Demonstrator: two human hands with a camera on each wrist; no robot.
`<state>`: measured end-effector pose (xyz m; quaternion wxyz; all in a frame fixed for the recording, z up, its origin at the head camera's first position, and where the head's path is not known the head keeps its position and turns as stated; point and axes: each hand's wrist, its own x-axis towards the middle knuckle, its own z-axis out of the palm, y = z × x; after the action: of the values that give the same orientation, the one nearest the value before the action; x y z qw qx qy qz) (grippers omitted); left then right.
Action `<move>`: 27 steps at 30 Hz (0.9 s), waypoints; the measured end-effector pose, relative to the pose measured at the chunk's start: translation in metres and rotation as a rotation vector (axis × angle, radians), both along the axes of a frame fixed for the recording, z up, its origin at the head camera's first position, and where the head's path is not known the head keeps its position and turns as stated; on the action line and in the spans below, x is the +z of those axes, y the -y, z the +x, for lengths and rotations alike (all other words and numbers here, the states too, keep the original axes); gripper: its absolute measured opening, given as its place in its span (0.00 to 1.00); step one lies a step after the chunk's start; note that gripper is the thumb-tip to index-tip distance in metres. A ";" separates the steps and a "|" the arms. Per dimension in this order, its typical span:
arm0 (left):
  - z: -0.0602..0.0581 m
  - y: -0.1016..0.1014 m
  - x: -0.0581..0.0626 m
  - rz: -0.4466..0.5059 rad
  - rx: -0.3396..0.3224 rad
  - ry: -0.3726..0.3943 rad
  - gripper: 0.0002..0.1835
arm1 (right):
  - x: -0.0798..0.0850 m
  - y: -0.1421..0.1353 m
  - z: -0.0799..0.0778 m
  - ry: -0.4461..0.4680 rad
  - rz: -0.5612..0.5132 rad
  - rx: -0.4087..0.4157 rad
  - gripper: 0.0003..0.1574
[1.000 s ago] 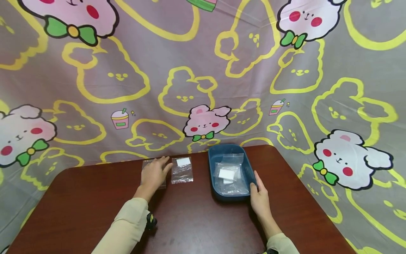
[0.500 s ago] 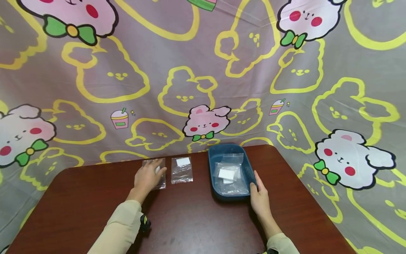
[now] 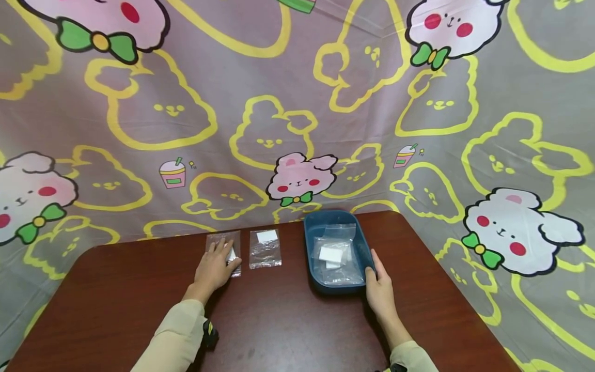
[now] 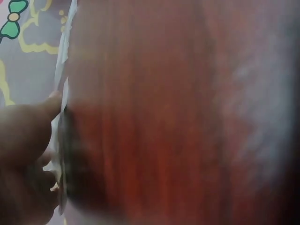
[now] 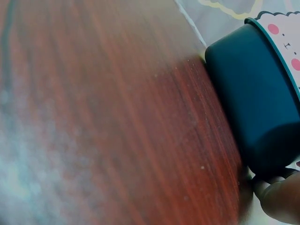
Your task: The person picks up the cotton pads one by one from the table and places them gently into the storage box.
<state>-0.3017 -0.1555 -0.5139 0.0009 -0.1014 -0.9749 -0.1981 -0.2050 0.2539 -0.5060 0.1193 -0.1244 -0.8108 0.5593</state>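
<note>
My left hand (image 3: 213,267) lies over a small clear plastic bag (image 3: 236,238) with a white piece inside, fingers spread and touching it. In the left wrist view that hand (image 4: 23,140) is dim, seen beside the bag's edge. A second clear bag (image 3: 266,257) with a white label-like piece lies just to its right. With the thumb over the rim and fingers outside, my right hand (image 3: 382,293) grips the near right corner of a blue plastic bin (image 3: 321,219). Clear bags (image 3: 346,271) with white pieces lie in the bin; how many is unclear.
The dark red-brown wooden table (image 3: 274,325) fills the lower part of the head view. A patterned cloth (image 3: 223,119) with cartoon bears and rabbits hangs behind its far edge and along the right side.
My left hand has drawn back slightly toward the left and lower, uncovering more of the bag and its white piece. The right hand and the bin have stayed in place.
</note>
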 end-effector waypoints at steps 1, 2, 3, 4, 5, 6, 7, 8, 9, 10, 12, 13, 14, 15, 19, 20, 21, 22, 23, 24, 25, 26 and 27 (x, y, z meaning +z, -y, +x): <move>0.001 0.001 -0.002 0.004 0.003 0.005 0.36 | 0.000 0.000 0.000 0.002 0.001 0.000 0.34; 0.001 0.001 -0.003 0.010 0.004 0.008 0.36 | 0.000 0.000 0.000 0.004 0.002 0.000 0.34; 0.002 0.001 -0.004 0.014 0.005 0.006 0.36 | 0.001 0.000 0.000 0.005 0.003 0.000 0.34; 0.002 0.001 -0.005 0.022 0.007 0.005 0.36 | 0.001 0.000 0.001 0.008 0.004 0.000 0.34; 0.002 0.001 -0.006 0.029 0.008 0.005 0.35 | 0.001 0.000 0.001 0.010 0.004 -0.002 0.34; 0.002 0.001 -0.006 0.031 0.006 0.004 0.35 | 0.001 0.000 0.001 0.010 0.004 -0.003 0.34; 0.002 0.001 -0.006 0.035 0.005 0.004 0.35 | 0.001 0.000 0.001 0.011 0.006 -0.006 0.34; 0.002 0.001 -0.006 0.039 0.006 0.007 0.35 | 0.001 0.000 0.001 0.013 0.007 -0.006 0.34; 0.002 0.000 -0.006 0.041 0.006 0.010 0.35 | 0.001 0.000 0.001 0.012 0.009 -0.008 0.34; 0.002 0.000 -0.006 0.041 0.006 0.013 0.35 | 0.001 0.000 0.001 0.013 0.010 -0.007 0.34; 0.002 0.000 -0.006 0.038 0.006 0.018 0.35 | 0.002 0.000 0.001 0.016 0.012 -0.008 0.34; 0.002 0.000 -0.006 0.036 0.006 0.019 0.34 | 0.002 0.000 0.001 0.019 0.012 -0.008 0.34; 0.002 0.000 -0.005 0.035 0.006 0.020 0.34 | 0.002 0.000 0.001 0.019 0.011 -0.007 0.34; 0.002 0.000 -0.005 0.034 0.006 0.022 0.34 | 0.002 0.000 0.001 0.020 0.010 -0.007 0.34; 0.002 0.000 -0.005 0.030 0.004 0.027 0.33 | 0.003 0.001 0.001 0.024 0.009 -0.010 0.34; 0.002 0.000 -0.005 0.032 0.005 0.028 0.33 | 0.003 0.001 0.001 0.024 0.010 -0.011 0.34; 0.002 0.000 -0.004 0.034 0.005 0.029 0.33 | 0.003 0.001 0.001 0.025 0.011 -0.012 0.34; 0.002 0.000 -0.005 0.036 0.005 0.028 0.32 | 0.003 0.001 0.001 0.026 0.012 -0.012 0.34; 0.002 0.000 -0.004 0.039 0.004 0.025 0.32 | 0.003 0.001 0.001 0.026 0.012 -0.012 0.34; 0.002 0.000 -0.004 0.042 0.004 0.023 0.31 | 0.003 0.001 0.001 0.026 0.012 -0.012 0.34; 0.002 0.000 -0.004 0.047 0.002 0.021 0.31 | 0.003 0.001 0.001 0.025 0.011 -0.011 0.34; 0.003 0.000 -0.004 0.052 0.002 0.019 0.31 | 0.003 0.001 0.001 0.024 0.011 -0.011 0.34; 0.003 0.000 -0.005 0.055 -0.002 0.014 0.30 | 0.003 0.001 0.001 0.023 0.012 -0.011 0.34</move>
<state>-0.2991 -0.1558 -0.5186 -0.0034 -0.1009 -0.9689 -0.2258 -0.2039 0.2533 -0.5025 0.1138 -0.1344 -0.8147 0.5525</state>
